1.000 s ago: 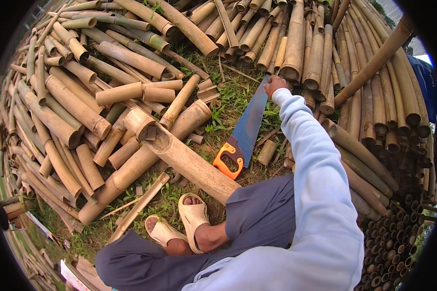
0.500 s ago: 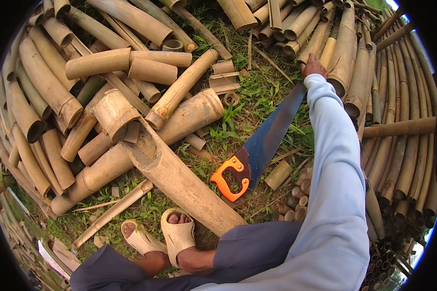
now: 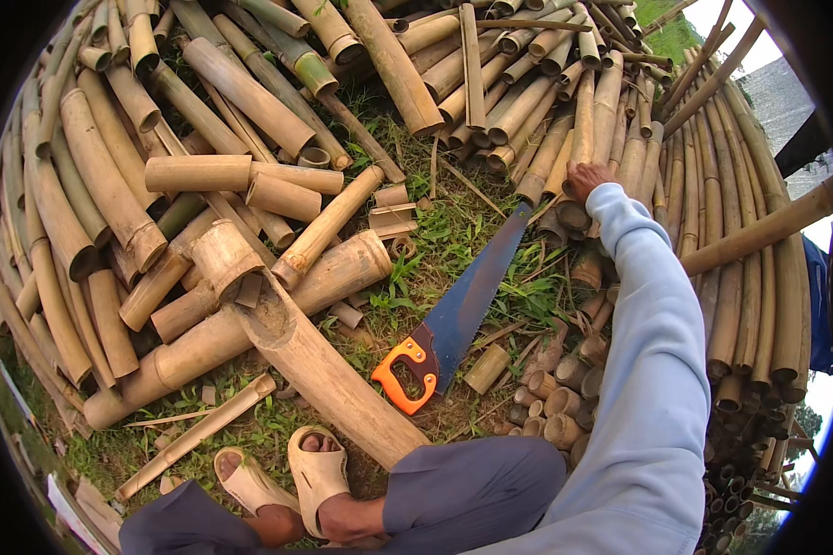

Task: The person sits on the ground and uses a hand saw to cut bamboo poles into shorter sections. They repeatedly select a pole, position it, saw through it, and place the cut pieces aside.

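Note:
My right hand (image 3: 590,181) reaches to the far right, its fingers closed round the near end of a tan bamboo pole (image 3: 584,125) in the pile. My left hand is out of view. Left of the right arm, a handsaw (image 3: 463,301) with a blue blade and orange handle lies on the grass, its tip toward the pile. In front of my legs a thick bamboo piece (image 3: 333,370) with a hollowed, cut upper end leans across another thick bamboo log (image 3: 190,351). Pale sawdust sits in the hollow.
Cut bamboo lengths (image 3: 111,213) are heaped at the left. Long bamboo poles (image 3: 759,231) stand stacked at the right, with a crosswise pole (image 3: 768,225) jutting out. Short bamboo stubs (image 3: 562,402) lie beside my right arm. A split bamboo strip (image 3: 199,435) lies near my sandals (image 3: 319,476).
The view has tilted up, showing more of the far pile. My right hand has moved rightward from beside the saw tip to a neighbouring pole end. The saw stays on the grass.

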A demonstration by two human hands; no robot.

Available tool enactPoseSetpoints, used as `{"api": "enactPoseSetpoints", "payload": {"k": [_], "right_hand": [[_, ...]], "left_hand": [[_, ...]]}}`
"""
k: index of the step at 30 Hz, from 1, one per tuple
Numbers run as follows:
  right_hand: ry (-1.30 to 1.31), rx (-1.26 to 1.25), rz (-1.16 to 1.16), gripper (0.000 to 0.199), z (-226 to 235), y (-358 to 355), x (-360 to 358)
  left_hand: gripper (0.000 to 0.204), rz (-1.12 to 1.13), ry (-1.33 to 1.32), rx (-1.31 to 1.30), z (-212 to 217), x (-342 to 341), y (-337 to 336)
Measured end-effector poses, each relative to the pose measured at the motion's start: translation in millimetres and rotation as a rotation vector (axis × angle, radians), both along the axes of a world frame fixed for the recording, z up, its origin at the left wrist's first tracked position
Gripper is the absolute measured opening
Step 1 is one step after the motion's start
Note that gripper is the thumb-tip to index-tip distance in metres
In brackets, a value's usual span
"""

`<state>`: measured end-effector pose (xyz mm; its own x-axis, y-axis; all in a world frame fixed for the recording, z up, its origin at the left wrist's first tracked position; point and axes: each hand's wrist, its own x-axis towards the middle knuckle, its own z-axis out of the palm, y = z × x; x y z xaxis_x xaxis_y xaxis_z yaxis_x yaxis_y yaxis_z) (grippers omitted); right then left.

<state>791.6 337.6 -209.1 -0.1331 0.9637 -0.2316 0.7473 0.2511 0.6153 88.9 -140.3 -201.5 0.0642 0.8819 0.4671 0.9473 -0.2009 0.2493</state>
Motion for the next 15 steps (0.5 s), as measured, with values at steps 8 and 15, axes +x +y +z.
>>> {"api": "enactPoseSetpoints", "payload": {"k": [8, 15], "right_hand": [[0.318, -0.211, 0.125, 0.022, 38.3, -113.4, -231.0], [0.708, -0.194, 0.209, 0.017, 5.3, -161.5, -451.4]], "left_hand": [[0.094, -0.067, -0.067, 0.042, 13.4, -31.0, -21.1], [0.094, -0.121, -0.114, 0.067, 28.3, -70.5, -57.2]]}}
